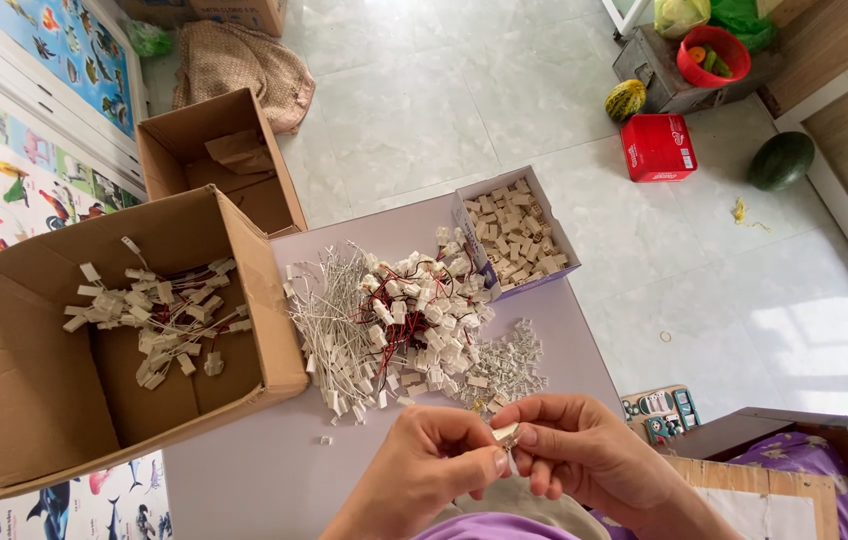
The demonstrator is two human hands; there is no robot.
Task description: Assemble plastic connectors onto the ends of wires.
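At lower centre of the frame, a small cream connector piece [506, 433] is pinched between the left hand [436, 462] and right hand [584, 447], both closed on it. Alignment should be checked squarely before pressing; wired connectors [399, 315] are heaped just above.

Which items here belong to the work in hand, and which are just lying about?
In use: left hand and right hand pinching a small white connector; pile of wired connectors; small box of housings; big carton with finished pieces.

Lying about: red box, watermelon, empty carton.
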